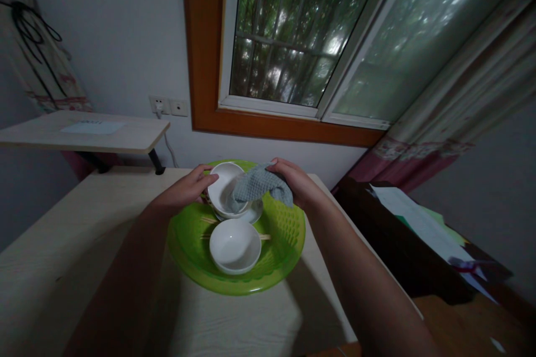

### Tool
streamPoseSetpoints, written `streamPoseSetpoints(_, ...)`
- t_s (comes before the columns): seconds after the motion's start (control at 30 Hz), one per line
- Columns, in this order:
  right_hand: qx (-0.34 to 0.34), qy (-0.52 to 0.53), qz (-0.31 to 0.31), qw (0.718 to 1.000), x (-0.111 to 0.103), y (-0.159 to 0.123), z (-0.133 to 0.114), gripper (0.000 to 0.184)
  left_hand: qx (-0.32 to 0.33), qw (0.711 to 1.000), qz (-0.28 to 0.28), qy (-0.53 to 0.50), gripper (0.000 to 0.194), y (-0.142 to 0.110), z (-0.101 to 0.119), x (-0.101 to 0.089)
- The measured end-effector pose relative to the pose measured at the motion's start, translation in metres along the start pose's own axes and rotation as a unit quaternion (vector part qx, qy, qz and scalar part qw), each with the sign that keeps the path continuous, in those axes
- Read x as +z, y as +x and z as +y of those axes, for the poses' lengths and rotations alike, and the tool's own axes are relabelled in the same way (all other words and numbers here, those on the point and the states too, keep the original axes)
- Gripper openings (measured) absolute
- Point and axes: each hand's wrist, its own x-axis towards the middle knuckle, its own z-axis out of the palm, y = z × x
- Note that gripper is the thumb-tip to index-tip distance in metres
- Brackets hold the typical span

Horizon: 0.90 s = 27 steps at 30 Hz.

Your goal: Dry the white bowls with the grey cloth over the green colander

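My left hand [193, 185] grips a white bowl [220, 181] by its rim, tilted over the green plastic basin [237, 288], thumb on the inside. A grey waffle-weave cloth [260, 183] is bunched in my right hand [292, 177], its lower end resting inside that bowl. Below it in the basin stands a second white bowl [235, 246], upright. Part of a white dish [254, 212] shows under the tilted bowl. Wooden chopsticks [265, 237] lie in the basin, partly hidden by the second bowl.
The basin stands on a pale wooden table [226, 323]. A raised shelf [84, 129] with a paper sheet on it is at the left, before wall sockets [168, 106]. A barred window [301, 33] is behind. Papers [419, 223] lie on dark furniture at the right.
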Motion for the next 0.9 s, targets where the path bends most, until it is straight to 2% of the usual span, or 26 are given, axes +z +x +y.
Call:
streamPoseSetpoints(0.23, -0.021, 0.022, -0.008, 1.0, 0.016, -0.003, -0.022, 0.022, 0.004, 0.999, -0.036, -0.019, 0.042, -0.002, 0.001, 0.002)
streamPoseSetpoints(0.37, -0.007, 0.003, -0.004, 1.0, 0.016, 0.005, -0.012, 0.024, 0.01, 0.999, -0.031, -0.006, 0.046, -0.002, -0.001, 0.002)
streamPoseSetpoints(0.43, 0.003, -0.053, -0.001, 0.999, 0.011, 0.01, -0.003, 0.026, 0.01, 1.0, -0.028, -0.01, 0.049, -0.002, -0.002, 0.001)
streamPoseSetpoints(0.6, -0.023, -0.123, -0.009, 0.992, -0.002, 0.013, 0.008, 0.027, 0.009, 0.999, -0.032, -0.01, 0.051, -0.003, -0.002, 0.0)
streamPoseSetpoints(0.73, -0.014, -0.086, -0.031, 0.996, -0.005, 0.011, 0.005, 0.027, 0.009, 1.0, -0.025, 0.009, 0.05, -0.005, 0.001, 0.001)
streamPoseSetpoints(0.9, 0.019, -0.042, -0.015, 0.999, -0.004, 0.006, -0.003, 0.026, 0.001, 1.0, -0.019, 0.015, 0.051, -0.004, 0.002, 0.0)
